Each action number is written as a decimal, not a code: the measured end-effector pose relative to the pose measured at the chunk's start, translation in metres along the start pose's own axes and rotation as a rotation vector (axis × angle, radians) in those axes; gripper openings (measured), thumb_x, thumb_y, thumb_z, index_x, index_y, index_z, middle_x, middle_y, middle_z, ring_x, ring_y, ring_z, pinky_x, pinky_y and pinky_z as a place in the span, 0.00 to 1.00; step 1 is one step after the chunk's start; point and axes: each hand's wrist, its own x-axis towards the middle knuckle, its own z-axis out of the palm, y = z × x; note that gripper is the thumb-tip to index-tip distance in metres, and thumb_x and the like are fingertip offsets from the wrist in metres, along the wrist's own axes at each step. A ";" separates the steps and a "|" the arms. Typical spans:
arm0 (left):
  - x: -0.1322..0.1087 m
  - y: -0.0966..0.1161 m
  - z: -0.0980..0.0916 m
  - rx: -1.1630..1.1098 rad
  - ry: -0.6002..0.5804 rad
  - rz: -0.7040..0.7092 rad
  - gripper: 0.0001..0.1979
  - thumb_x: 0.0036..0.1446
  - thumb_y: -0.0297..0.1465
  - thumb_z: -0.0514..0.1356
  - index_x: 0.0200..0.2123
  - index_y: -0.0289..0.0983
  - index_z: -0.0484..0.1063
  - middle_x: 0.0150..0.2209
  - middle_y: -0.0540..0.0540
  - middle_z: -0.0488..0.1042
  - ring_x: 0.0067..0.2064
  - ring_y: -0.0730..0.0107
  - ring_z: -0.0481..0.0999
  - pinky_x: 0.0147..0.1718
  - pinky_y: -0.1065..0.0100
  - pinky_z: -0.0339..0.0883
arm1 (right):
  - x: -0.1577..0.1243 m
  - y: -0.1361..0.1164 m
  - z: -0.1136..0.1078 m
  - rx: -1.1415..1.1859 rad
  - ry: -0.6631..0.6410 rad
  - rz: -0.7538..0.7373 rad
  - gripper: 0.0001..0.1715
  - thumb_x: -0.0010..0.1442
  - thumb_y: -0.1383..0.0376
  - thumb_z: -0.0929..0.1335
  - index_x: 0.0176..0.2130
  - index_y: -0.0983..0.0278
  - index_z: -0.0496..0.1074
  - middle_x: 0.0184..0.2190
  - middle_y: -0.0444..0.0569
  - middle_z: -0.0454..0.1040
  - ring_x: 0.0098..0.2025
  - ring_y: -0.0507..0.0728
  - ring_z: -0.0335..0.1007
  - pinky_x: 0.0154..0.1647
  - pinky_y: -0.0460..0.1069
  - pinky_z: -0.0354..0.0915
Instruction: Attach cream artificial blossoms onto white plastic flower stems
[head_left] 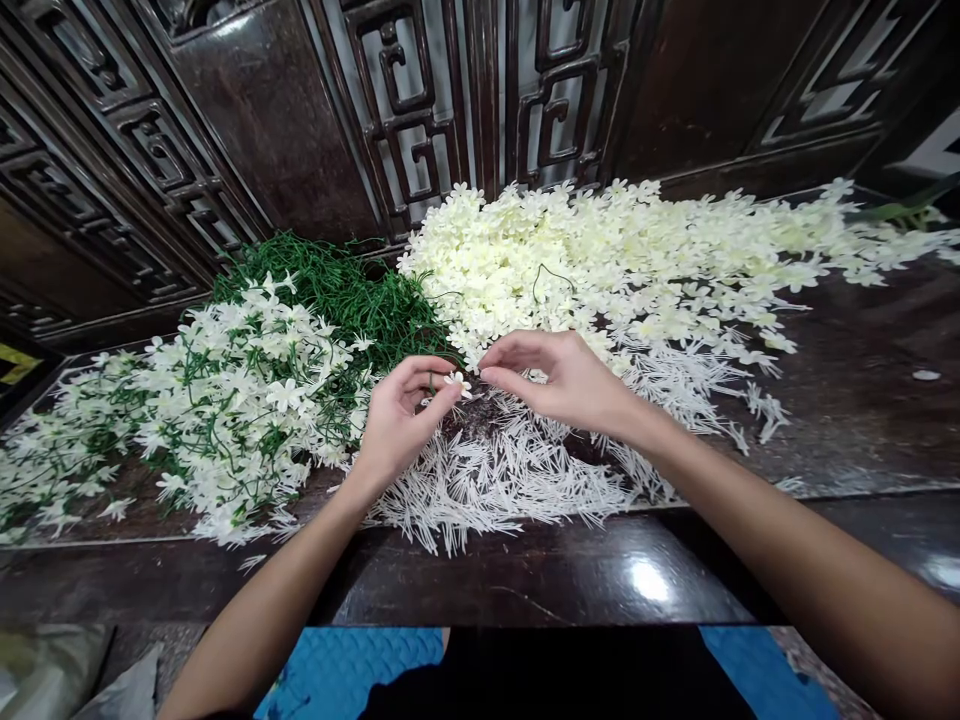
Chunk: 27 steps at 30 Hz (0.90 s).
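My left hand [405, 410] is closed, pinching a small white artificial flower [457, 384] with a bit of green stem at its fingers. Just to its right, my right hand [559, 380] has thumb and index finger brought together; whatever is between them is too small to make out. Behind my hands lies a tangle of green plastic stems [360, 300]. Loose pale-yellow flower heads [540, 260] are heaped beyond my right hand. Below both hands spreads a pile of thin white stamen-like pieces [487, 480].
White flowers on green stems [247, 400] are heaped at the left of the dark wooden bench [862, 400]. A carved wooden back [322, 120] rises behind the piles. A small white disc [925, 375] lies at the right. Blue matting [360, 650] shows below the front edge.
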 end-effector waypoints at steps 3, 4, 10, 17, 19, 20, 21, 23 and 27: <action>0.003 -0.001 -0.006 0.111 0.100 0.023 0.13 0.50 0.29 0.66 0.40 0.38 0.70 0.27 0.49 0.74 0.31 0.69 0.73 0.32 0.68 0.64 | 0.001 0.013 -0.002 -0.397 -0.043 -0.055 0.13 0.60 0.61 0.65 0.41 0.64 0.74 0.43 0.54 0.75 0.48 0.64 0.69 0.53 0.67 0.62; 0.004 -0.001 -0.008 0.158 0.107 0.036 0.13 0.50 0.30 0.67 0.39 0.38 0.70 0.26 0.49 0.74 0.29 0.69 0.72 0.31 0.68 0.63 | 0.001 0.018 -0.002 -0.483 -0.071 -0.084 0.14 0.60 0.63 0.64 0.43 0.64 0.74 0.43 0.54 0.75 0.49 0.64 0.69 0.54 0.67 0.61; 0.002 0.003 -0.010 0.313 -0.053 0.061 0.06 0.53 0.33 0.64 0.34 0.38 0.74 0.22 0.49 0.73 0.24 0.70 0.69 0.28 0.67 0.60 | 0.003 0.035 0.004 -0.660 -0.135 -0.199 0.18 0.61 0.69 0.60 0.47 0.67 0.72 0.38 0.54 0.75 0.44 0.61 0.71 0.55 0.65 0.61; 0.002 0.004 -0.007 0.373 -0.012 0.117 0.04 0.55 0.32 0.62 0.33 0.38 0.75 0.20 0.52 0.70 0.22 0.72 0.65 0.24 0.69 0.54 | 0.002 0.027 0.002 -0.450 -0.119 -0.078 0.17 0.62 0.65 0.60 0.45 0.64 0.73 0.39 0.52 0.76 0.40 0.58 0.73 0.45 0.61 0.69; 0.003 0.002 -0.008 0.335 -0.010 0.139 0.04 0.54 0.31 0.63 0.34 0.38 0.75 0.23 0.51 0.72 0.25 0.71 0.67 0.26 0.69 0.56 | 0.002 0.021 0.001 -0.334 -0.103 -0.012 0.16 0.60 0.65 0.61 0.45 0.64 0.73 0.41 0.53 0.76 0.41 0.59 0.73 0.44 0.60 0.71; 0.003 0.001 -0.007 0.323 -0.020 0.144 0.04 0.54 0.30 0.63 0.35 0.38 0.76 0.24 0.50 0.73 0.26 0.71 0.68 0.28 0.69 0.58 | 0.002 0.018 0.001 -0.276 -0.096 0.013 0.15 0.60 0.65 0.62 0.44 0.64 0.73 0.41 0.53 0.76 0.42 0.59 0.74 0.43 0.60 0.71; 0.003 0.001 -0.007 0.315 -0.037 0.145 0.05 0.53 0.29 0.63 0.35 0.38 0.76 0.26 0.49 0.74 0.28 0.70 0.70 0.30 0.68 0.60 | 0.002 0.015 0.001 -0.225 -0.088 0.031 0.15 0.59 0.65 0.63 0.44 0.64 0.74 0.42 0.53 0.76 0.42 0.58 0.74 0.43 0.60 0.72; 0.002 0.000 -0.006 0.299 -0.071 0.141 0.05 0.53 0.29 0.64 0.36 0.38 0.77 0.28 0.48 0.76 0.30 0.68 0.72 0.34 0.67 0.62 | 0.001 0.010 0.001 -0.144 -0.074 0.041 0.13 0.59 0.65 0.64 0.42 0.64 0.74 0.41 0.52 0.77 0.42 0.58 0.74 0.45 0.59 0.71; 0.001 0.001 -0.003 0.245 -0.109 0.132 0.09 0.49 0.27 0.66 0.37 0.40 0.79 0.32 0.47 0.78 0.34 0.66 0.74 0.39 0.65 0.63 | 0.001 0.002 0.002 -0.013 -0.079 0.021 0.11 0.57 0.65 0.66 0.41 0.63 0.74 0.40 0.50 0.77 0.42 0.58 0.74 0.48 0.60 0.69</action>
